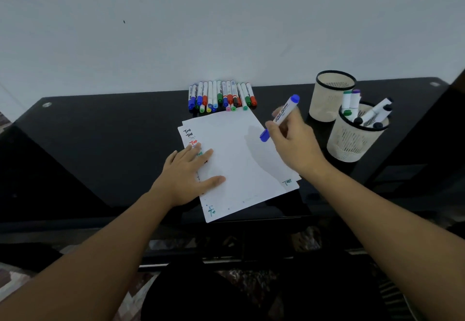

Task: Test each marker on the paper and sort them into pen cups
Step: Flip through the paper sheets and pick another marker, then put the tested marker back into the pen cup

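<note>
Right hand [293, 142] curled round a blue marker [279, 117], capped, tilted above the paper [241, 159]. Left hand [187, 177] flat on the sheets, fingers [201, 156] straight, holding nothing. Near cup [357, 139] already stuffed with markers.

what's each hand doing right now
Left hand: open, fingers flat, pressing the paper sheets.
Right hand: gripping a blue-capped whiteboard marker above the paper.
</note>
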The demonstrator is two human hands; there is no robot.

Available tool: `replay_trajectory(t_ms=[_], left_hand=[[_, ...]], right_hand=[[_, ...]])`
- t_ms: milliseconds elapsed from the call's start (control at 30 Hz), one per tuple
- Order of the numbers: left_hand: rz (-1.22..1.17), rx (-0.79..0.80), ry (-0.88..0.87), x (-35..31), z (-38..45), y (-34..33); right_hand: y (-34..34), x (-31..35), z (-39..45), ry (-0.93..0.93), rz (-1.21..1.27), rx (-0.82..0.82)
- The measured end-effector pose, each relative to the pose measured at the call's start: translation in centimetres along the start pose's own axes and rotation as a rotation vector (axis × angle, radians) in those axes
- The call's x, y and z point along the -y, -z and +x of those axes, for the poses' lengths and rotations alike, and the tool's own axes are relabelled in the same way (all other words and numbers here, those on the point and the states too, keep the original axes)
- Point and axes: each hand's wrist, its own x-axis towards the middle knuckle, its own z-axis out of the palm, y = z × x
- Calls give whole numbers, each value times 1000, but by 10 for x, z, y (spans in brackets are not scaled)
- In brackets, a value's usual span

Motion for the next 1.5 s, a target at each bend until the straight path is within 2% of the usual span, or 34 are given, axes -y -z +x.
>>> replay_trajectory(t_ms=[167, 467, 767, 900, 1100, 1300, 1433, 1500], left_hand=[[-41, -23, 12, 2, -1, -2], [-48, -35, 13, 1, 1, -2], [-56, -32, 16, -3, 0, 0], [-62, -37, 16, -5, 1, 0], [-68, -39, 21, -3, 2, -1], [-66, -34, 20, -5, 3, -1], [-65, -35, 19, -4, 3, -1], [-70, -37, 18, -5, 2, -1]], right_hand=[[51, 2, 0, 103, -205, -167], [132, -20, 4, 2, -339, -389], [152, -44, 1, -199, -439, -244], [153, -45, 1, -206, -389, -255], [152, -47, 3, -205, -441, -206], [151, -48, 0, -116, -456, -325], [151, -48, 6, -228, -535, -215], [153, -47, 7, -247, -523, -222]])
